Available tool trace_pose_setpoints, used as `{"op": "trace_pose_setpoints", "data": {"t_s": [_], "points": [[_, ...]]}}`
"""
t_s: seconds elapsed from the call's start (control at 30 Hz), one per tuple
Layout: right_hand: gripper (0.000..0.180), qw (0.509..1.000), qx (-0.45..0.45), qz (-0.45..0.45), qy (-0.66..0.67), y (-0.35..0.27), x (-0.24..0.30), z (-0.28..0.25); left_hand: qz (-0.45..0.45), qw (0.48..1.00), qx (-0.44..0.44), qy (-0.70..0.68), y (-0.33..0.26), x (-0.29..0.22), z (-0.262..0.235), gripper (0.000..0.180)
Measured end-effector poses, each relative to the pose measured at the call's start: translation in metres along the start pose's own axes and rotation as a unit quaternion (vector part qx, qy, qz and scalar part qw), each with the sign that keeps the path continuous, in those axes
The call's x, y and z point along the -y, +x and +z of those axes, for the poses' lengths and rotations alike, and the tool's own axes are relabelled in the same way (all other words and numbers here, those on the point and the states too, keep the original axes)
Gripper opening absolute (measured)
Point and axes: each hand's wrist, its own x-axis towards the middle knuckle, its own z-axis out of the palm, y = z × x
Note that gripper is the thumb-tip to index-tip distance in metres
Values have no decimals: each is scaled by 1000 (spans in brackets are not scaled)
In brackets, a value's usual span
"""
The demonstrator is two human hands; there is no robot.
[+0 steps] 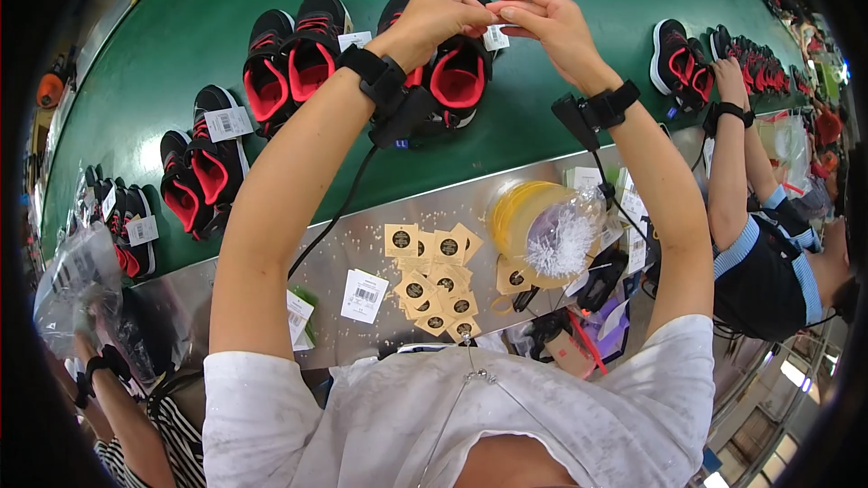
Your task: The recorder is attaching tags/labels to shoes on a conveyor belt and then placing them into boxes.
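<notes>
My left hand (436, 13) and my right hand (557, 29) meet fingertip to fingertip over a pair of black shoes with red linings (458, 81). Thumb and fingers are pinched together on both; whatever lies between them is too small to make out. Just under the fingertips hangs a white tag (495, 38) at the right shoe. My left forearm partly covers the left shoe of this pair. To the left stands another black and red pair (287, 63) with a white tag (354, 40) beside it.
A green worktop (551, 99) carries more shoes (206, 163) at left and a pair (680, 63) at right. Brown square cards (441, 280), a white label (363, 296) and a yellow tub (517, 217) with white plastic fasteners (565, 242) lie nearer. Co-workers flank me; one's hand (729, 81) touches shoes.
</notes>
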Motion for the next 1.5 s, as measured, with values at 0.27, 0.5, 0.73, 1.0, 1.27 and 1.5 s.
{"op": "trace_pose_setpoints", "data": {"t_s": [0.27,0.5,0.73,1.0,1.27,1.5], "points": [[16,999,18,4,-40,23,-18,5,9,999,17,-27,-7,0,-10,40],[14,904,-12,-232,-359,-8,22,14,197,963,-35,181,-29,-2,7,43],[16,773,265,-200,-540,-160,89,61,104,957,222,155,-117,4,24,63],[7,855,64,-223,-463,-200,95,69,38,948,308,-75,-178,21,86,64],[9,967,-57,-141,-203,-280,85,109,228,956,2,185,-221,20,66,47],[25,873,7,12,-487,-265,-22,191,33,761,-87,642,-320,66,6,32]]}}
